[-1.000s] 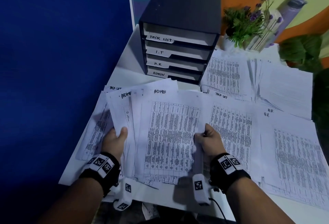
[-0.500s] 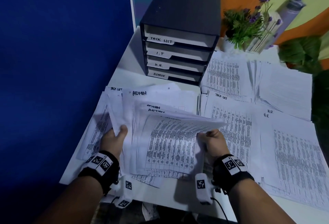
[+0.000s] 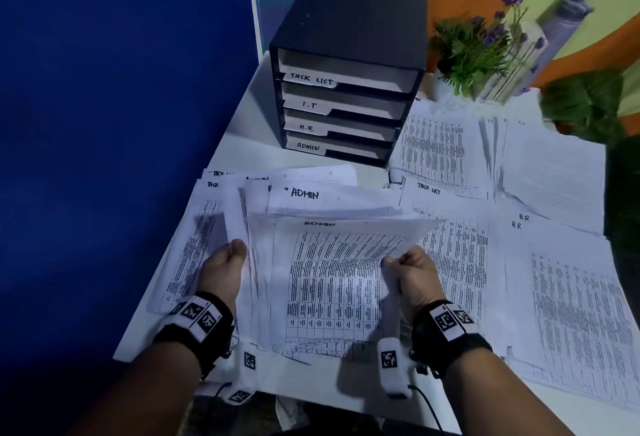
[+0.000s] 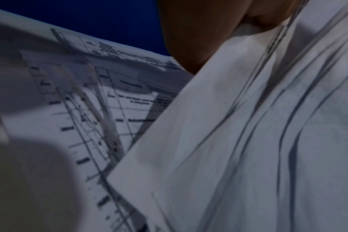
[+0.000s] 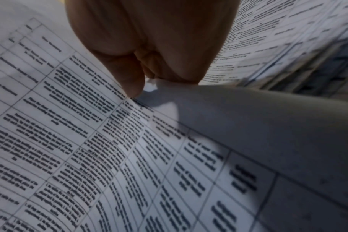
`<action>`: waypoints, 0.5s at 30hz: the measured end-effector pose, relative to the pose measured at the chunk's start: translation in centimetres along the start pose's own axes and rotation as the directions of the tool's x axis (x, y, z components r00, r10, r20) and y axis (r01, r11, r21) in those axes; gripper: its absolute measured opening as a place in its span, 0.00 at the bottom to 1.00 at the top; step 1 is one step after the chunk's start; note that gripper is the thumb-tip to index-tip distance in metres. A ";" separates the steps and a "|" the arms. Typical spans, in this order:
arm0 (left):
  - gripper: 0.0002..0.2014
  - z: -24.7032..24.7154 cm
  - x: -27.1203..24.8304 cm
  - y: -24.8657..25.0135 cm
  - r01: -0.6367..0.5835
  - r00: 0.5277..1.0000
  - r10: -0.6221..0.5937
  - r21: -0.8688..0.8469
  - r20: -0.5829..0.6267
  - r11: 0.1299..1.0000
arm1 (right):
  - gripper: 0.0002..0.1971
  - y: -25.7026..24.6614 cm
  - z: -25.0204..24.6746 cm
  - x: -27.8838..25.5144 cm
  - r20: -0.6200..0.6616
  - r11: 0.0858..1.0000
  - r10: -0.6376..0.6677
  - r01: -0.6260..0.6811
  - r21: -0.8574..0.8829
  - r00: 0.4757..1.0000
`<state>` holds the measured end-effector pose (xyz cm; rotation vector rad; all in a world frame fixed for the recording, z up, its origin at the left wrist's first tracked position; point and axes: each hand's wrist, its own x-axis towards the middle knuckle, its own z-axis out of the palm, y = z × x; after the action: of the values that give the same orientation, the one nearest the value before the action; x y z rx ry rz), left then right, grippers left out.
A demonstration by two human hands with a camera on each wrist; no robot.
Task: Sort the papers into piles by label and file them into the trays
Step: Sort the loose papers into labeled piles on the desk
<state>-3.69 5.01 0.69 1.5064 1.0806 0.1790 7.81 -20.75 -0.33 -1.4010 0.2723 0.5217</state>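
A stack of printed sheets marked ADMIN (image 3: 332,279) is lifted off the white table (image 3: 242,151), tilted toward me. My left hand (image 3: 225,269) grips its left edge, thumb on top. My right hand (image 3: 412,273) pinches the right edge; in the right wrist view the thumb and fingers (image 5: 133,81) press on the ADMIN stack (image 5: 89,141). The left wrist view shows my left hand (image 4: 199,31) against the ADMIN stack's fanned edges (image 4: 248,125). The black tray unit (image 3: 349,65) stands behind, with slots labelled TASK LIST, I.T, H.R. and ADMIN (image 3: 308,146).
More ADMIN sheets (image 3: 311,193) lie under the lifted stack. A TASK LIST pile (image 3: 450,234) and H.R. pile (image 3: 571,297) lie to the right, more papers (image 3: 540,172) behind them. A potted plant (image 3: 474,51) stands right of the trays. A blue wall (image 3: 121,124) borders the left.
The ADMIN sheets lay flat and fanned on the table a second ago. Both hands have gathered them and raised the far edge, so the stack now tilts up.
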 end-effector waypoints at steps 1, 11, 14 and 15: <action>0.20 -0.1 0.1 0.0 0.023 1.000 -0.023 -0.029 -0.004 0.999 | 0.27 0.1 -0.1 0.1 -0.017 1.000 0.006 -0.006 -0.004 1.000; 0.11 0.0 1.1 -0.1 0.037 0.998 -0.035 -0.046 0.049 0.998 | 0.18 -0.1 0.0 0.8 -0.031 0.999 -0.018 0.017 -0.043 0.999; 0.10 0.3 0.7 0.5 -0.030 0.999 0.029 0.065 0.012 0.997 | 0.24 -0.7 0.3 0.6 -0.014 0.999 -0.030 0.030 -0.023 0.999; 0.09 0.4 0.6 0.5 -0.059 0.998 0.058 0.110 0.017 0.992 | 0.24 -0.9 0.4 0.5 -0.025 0.999 -0.032 0.032 -0.021 0.999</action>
<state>-2.82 5.23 0.71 1.6377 1.0509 0.1515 8.68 -20.38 0.27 -1.4301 0.2647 0.4819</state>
